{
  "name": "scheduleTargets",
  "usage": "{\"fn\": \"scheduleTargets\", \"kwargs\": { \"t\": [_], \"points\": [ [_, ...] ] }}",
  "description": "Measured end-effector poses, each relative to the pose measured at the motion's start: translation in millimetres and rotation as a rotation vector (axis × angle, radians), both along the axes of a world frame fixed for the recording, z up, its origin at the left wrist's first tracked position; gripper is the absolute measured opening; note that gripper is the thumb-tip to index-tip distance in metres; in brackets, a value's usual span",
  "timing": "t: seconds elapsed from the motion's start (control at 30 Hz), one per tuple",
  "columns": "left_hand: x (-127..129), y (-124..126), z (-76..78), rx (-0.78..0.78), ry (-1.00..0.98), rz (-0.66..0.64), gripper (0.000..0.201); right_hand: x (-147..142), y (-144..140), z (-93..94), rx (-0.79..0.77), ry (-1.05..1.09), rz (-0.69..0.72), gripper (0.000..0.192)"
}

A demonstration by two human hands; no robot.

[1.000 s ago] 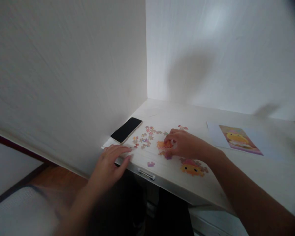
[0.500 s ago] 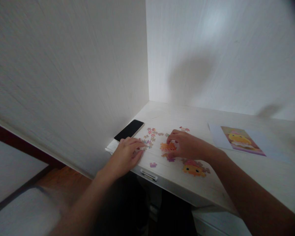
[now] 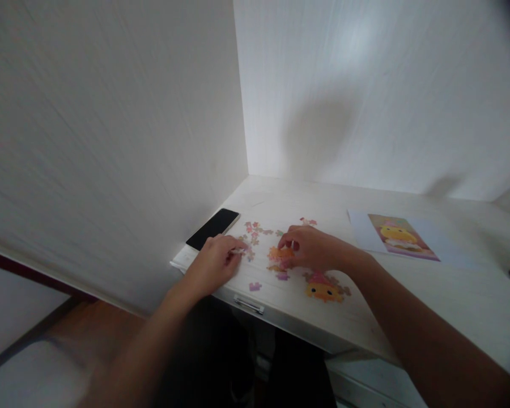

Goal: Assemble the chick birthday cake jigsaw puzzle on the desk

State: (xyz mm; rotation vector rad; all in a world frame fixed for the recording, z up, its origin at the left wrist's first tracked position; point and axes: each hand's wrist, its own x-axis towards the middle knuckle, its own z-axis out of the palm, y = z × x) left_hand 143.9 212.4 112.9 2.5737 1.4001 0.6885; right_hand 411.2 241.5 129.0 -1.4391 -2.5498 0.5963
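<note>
Curling beside a black phone (image 3: 212,228), the left hand (image 3: 217,260) reaches small loose puzzle pieces (image 3: 252,228), its hold hidden. Next, on the white desk (image 3: 327,204), the right hand (image 3: 312,247), thumb and fingers parted, straddles an orange puzzle section (image 3: 274,255), grip unclear; then a yellow puzzle face (image 3: 324,291) and printed picture (image 3: 402,238).

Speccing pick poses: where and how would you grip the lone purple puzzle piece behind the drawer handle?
I'd pinch opposite side edges, coming from above on the near side. The purple puzzle piece lies flat and apart from the others near the front of the desk, so its rim is free; its uneven outline should give fingertips some catch.
</note>
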Motion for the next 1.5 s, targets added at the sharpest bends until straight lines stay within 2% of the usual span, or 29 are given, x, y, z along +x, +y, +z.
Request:
{"fn": "scheduleTargets", "kwargs": {
  "t": [0.13,0.27,0.47,0.77,0.93,1.03,1.13,1.3,1.43,1.5],
  "points": [
    [2,10,2.6,0.006,0.050,0.007,0.028,0,1,0.9,-0.020,0.003,-0.014,0.046],
    [9,17,7.2,-0.058,0.080,-0.043,0.029,2,1,0.3,-0.002,0.004,0.018,0.056],
    [14,25,14.8,-0.087,-0.010,-0.088,0.031,2,0,1.0,-0.005,0.007,0.021,0.061],
    [12,26,8.6,-0.122,-0.189,-0.095,0.019,1,0,2.0,0.025,0.001,0.031,0.053],
    [15,29,7.7,-0.142,-0.106,-0.113,0.020,1,1,2.3,0.030,0.013,0.043,0.057],
    [16,31,7.0,-0.141,-0.106,-0.073,0.019,2,1,1.4,0.034,0.011,0.048,0.055],
    [16,29,6.4,-0.145,-0.231,-0.028,0.021,2,2,0.3,0.035,0.024,0.051,0.056],
    [20,14,3.2,-0.244,-0.537,-0.057,0.030,2,4,-3.0,0.048,0.049,0.072,0.056],
    [25,-3,0.8,-0.304,-0.624,-0.031,0.030,1,7,-1.9,0.071,0.191,0.051,0.038],
    [27,-8,0.8,-0.326,-0.659,-0.037,0.028,0,7,1.0,0.023,0.325,0.061,0.031]
  ]
}}
